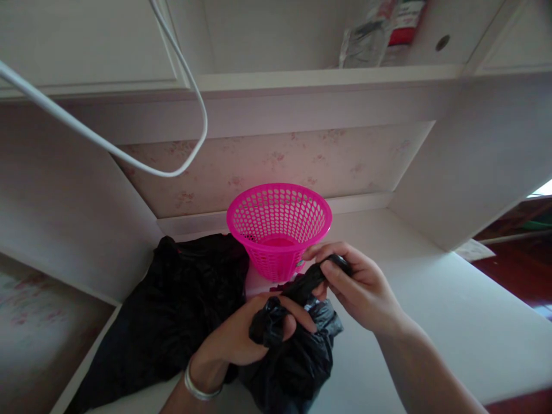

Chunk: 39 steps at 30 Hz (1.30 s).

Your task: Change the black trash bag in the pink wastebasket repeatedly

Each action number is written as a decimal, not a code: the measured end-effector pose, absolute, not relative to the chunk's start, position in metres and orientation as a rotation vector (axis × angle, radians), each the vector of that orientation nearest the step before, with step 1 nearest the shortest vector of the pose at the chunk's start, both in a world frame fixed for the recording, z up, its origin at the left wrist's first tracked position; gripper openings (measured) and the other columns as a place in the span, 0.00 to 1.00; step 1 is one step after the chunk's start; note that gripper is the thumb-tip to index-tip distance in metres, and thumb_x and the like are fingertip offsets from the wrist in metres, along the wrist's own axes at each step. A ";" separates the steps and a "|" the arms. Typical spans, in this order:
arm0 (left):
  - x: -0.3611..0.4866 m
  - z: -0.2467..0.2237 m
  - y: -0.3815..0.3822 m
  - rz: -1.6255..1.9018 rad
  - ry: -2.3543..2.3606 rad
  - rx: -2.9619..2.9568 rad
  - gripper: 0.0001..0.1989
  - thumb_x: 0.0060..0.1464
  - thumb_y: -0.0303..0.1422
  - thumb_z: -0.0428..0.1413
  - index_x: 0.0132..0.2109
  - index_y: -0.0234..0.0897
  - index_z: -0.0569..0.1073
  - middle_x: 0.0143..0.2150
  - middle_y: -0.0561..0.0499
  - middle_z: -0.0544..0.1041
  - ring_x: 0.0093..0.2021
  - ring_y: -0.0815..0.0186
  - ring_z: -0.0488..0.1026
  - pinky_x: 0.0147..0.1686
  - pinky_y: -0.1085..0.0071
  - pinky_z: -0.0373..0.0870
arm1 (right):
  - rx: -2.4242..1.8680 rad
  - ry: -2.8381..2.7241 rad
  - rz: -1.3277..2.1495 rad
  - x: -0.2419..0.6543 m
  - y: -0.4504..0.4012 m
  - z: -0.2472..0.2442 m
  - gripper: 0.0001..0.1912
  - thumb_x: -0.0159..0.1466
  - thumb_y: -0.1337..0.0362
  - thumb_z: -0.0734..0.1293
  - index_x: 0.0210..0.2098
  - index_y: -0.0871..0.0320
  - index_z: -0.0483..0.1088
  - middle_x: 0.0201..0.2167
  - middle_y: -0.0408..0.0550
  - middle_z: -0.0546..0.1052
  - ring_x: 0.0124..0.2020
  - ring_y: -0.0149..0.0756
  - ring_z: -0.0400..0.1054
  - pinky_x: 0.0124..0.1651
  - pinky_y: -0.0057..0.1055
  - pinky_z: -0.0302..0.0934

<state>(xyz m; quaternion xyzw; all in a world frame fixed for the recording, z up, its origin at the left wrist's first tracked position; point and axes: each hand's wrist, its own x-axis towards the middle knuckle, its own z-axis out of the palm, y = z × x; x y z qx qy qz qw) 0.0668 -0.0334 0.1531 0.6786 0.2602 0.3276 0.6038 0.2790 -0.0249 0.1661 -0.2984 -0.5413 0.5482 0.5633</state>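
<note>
Gathered between my two hands is a black plastic bag [297,368], its body hanging down over the white surface. My left hand [241,328], with a silver bangle at the wrist, is closed around the twisted neck of the bag, and a crumpled end pokes out by the thumb. My right hand [351,284] pinches the other end of the twisted plastic between thumb and fingers. Just behind the hands stands a pink perforated basket [280,264], upright, with nothing seen inside it. The bag's contents are hidden.
Dark black fabric or plastic [198,305] lies heaped to the left. A white cable [202,115] loops down at upper left. Above is a shelf [328,77] holding a clear package [366,46] and a red-labelled bottle [405,26]. White side panels [474,155] flank the surface.
</note>
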 end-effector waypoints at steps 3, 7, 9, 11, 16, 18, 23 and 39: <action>0.071 0.149 -0.037 0.759 0.645 1.376 0.24 0.61 0.55 0.58 0.42 0.38 0.83 0.31 0.49 0.78 0.28 0.67 0.72 0.31 0.71 0.70 | -0.661 -1.278 1.359 0.277 -0.030 0.169 0.10 0.71 0.56 0.70 0.42 0.56 0.73 0.47 0.50 0.82 0.28 0.27 0.79 0.32 0.23 0.76; 0.074 0.140 -0.039 0.750 0.540 1.164 0.23 0.58 0.55 0.61 0.39 0.38 0.80 0.21 0.54 0.73 0.20 0.71 0.69 0.24 0.75 0.65 | -0.681 -1.291 1.372 0.276 -0.033 0.173 0.11 0.71 0.56 0.70 0.40 0.57 0.73 0.34 0.45 0.81 0.28 0.28 0.78 0.33 0.23 0.77; 0.074 0.134 -0.039 0.801 0.479 1.099 0.20 0.57 0.53 0.63 0.38 0.38 0.78 0.27 0.50 0.80 0.26 0.67 0.76 0.28 0.73 0.70 | -0.706 -1.289 1.340 0.276 -0.033 0.173 0.12 0.69 0.55 0.71 0.39 0.58 0.74 0.33 0.45 0.81 0.28 0.28 0.78 0.33 0.24 0.77; 0.075 0.127 -0.039 0.873 0.443 1.041 0.20 0.57 0.52 0.64 0.36 0.39 0.76 0.28 0.49 0.80 0.27 0.67 0.76 0.28 0.73 0.70 | -0.722 -1.291 1.304 0.276 -0.032 0.172 0.12 0.68 0.55 0.72 0.40 0.58 0.77 0.33 0.46 0.81 0.28 0.30 0.78 0.34 0.26 0.78; 0.078 0.120 -0.038 0.930 0.430 0.938 0.24 0.51 0.56 0.66 0.31 0.40 0.73 0.15 0.63 0.55 0.16 0.76 0.53 0.19 0.79 0.57 | -0.703 -1.240 1.336 0.275 -0.034 0.161 0.10 0.67 0.57 0.74 0.41 0.57 0.81 0.36 0.48 0.82 0.32 0.32 0.79 0.38 0.29 0.78; 0.081 0.123 -0.037 0.914 0.496 0.941 0.25 0.49 0.57 0.67 0.29 0.39 0.74 0.16 0.63 0.53 0.16 0.75 0.53 0.18 0.78 0.55 | -0.631 -1.190 1.392 0.276 -0.035 0.161 0.09 0.67 0.57 0.73 0.41 0.55 0.82 0.38 0.49 0.84 0.36 0.34 0.80 0.41 0.29 0.78; 0.083 0.133 -0.033 0.871 0.640 1.103 0.24 0.48 0.56 0.68 0.30 0.37 0.78 0.23 0.55 0.67 0.22 0.71 0.64 0.24 0.73 0.65 | -0.389 -1.251 1.569 0.282 -0.043 0.172 0.26 0.72 0.42 0.61 0.48 0.51 0.84 0.48 0.54 0.84 0.46 0.44 0.81 0.49 0.40 0.77; 0.090 0.125 -0.042 1.132 0.784 1.283 0.17 0.58 0.48 0.64 0.34 0.39 0.74 0.31 0.54 0.73 0.34 0.66 0.70 0.38 0.69 0.70 | -0.874 -1.672 0.918 0.269 -0.068 0.170 0.00 0.62 0.65 0.77 0.34 0.53 0.82 0.35 0.45 0.72 0.31 0.27 0.72 0.31 0.19 0.71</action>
